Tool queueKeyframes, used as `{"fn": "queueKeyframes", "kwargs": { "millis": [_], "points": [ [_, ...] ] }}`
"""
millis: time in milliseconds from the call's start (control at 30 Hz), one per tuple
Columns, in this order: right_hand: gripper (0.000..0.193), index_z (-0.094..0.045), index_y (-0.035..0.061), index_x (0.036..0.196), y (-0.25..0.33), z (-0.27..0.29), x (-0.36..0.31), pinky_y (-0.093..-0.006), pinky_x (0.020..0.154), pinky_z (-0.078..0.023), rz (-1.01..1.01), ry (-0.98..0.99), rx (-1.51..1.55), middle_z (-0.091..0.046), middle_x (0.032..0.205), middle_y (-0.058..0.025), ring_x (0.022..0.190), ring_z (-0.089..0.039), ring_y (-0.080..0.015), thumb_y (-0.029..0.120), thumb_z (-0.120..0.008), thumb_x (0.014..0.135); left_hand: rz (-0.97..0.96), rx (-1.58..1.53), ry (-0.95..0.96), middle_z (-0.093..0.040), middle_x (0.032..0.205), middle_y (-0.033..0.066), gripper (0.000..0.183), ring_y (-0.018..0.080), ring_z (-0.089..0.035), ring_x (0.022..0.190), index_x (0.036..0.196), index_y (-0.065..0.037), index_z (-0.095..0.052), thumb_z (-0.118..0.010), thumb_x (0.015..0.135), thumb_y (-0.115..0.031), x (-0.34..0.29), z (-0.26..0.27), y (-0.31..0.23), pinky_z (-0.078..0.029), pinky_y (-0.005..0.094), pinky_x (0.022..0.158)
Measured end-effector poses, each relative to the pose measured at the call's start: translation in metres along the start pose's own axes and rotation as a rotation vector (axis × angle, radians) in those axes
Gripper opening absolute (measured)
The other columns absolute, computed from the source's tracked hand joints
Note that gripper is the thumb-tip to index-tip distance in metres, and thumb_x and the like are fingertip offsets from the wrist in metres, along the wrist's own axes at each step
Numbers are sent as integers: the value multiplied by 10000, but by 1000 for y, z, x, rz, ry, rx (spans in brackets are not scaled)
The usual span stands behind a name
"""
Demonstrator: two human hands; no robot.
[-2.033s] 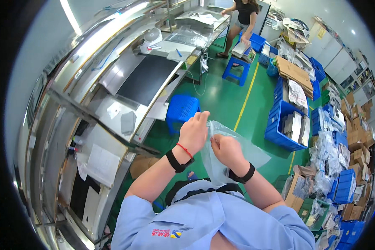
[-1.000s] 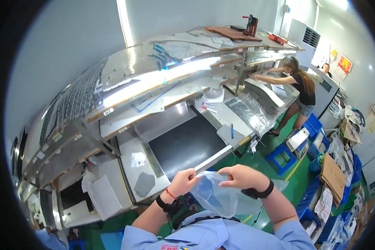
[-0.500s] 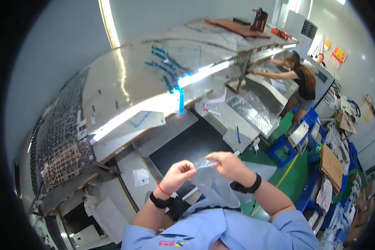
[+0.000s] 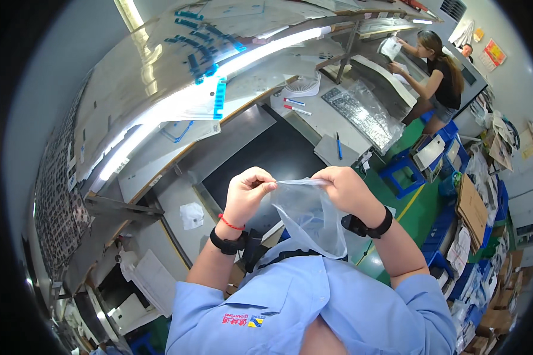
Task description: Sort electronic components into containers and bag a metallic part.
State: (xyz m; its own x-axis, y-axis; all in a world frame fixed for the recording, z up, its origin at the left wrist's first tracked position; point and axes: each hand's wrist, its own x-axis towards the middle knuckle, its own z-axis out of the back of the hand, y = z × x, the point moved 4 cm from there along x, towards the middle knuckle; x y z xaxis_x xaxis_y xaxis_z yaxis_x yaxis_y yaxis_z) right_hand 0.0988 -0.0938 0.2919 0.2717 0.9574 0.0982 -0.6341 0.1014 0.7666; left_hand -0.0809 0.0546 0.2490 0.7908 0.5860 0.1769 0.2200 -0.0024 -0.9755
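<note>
"what do you have the hands on?"

"a clear plastic bag (image 4: 311, 216). i see the left hand (image 4: 250, 192) pinching one end of its upper edge between thumb and fingers, and the right hand (image 4: 346, 188) grasping the other end, so that edge runs nearly straight between the two."

"where's the rest of it?"

"hanging from the edge, between the hands and the wearer's body, creased, its lower end by the blue shirt (image 4: 314, 290)."

"anything at the wrists?"

"behind the left hand i've got a red cord (image 4: 231, 223) and a dark wristband (image 4: 226, 242); behind the right, a second wristband (image 4: 380, 225)."

"and past the hands?"

"the worktop (image 4: 333, 121). a large black sheet (image 4: 266, 157) lies on it just beyond them, partly hidden by the left hand in my view. farther out and to the right, i make out a blue pen (image 4: 339, 145), then two markers (image 4: 296, 106), with a white fan (image 4: 302, 86) beyond those."

"out to the sides?"

"left of the left hand, a crumpled white piece (image 4: 191, 216). beyond the right hand i see a blue stool (image 4: 400, 177), and well past it a co-worker in a black top (image 4: 447, 83), leaning in with something white in hand."
</note>
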Motion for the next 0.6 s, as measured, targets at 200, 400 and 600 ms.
{"fn": "queueKeyframes", "kwargs": {
  "millis": [200,400,600],
  "points": [
    [216,-694,-32,968,-18,18,2,-318,702,-489,-103,104,213,-687,812,-144,742,-635,-226,8,-564,800,-234,-33,-86,-576,974,56,103,99,-565,796,834,-2,-678,-711,799,90,1,-12,-2,-484,223,708],
    [173,-704,-38,970,-38,35,10,-273,691,-475,-205,153,311,-674,783,-42,733,-586,-102,37,-579,878,-412,-113,-187,-544,968,50,81,115,-546,856,813,-38,-672,-744,812,-1,-9,-12,-4,-470,230,712],
    [172,-695,-36,1006,-66,67,13,-263,681,-472,-256,-28,323,-681,791,-39,721,-589,-95,62,-586,916,-466,-313,-397,-525,920,5,207,150,-501,877,861,-90,-635,-740,863,-269,-22,32,-16,-413,265,692]
  ]
}}
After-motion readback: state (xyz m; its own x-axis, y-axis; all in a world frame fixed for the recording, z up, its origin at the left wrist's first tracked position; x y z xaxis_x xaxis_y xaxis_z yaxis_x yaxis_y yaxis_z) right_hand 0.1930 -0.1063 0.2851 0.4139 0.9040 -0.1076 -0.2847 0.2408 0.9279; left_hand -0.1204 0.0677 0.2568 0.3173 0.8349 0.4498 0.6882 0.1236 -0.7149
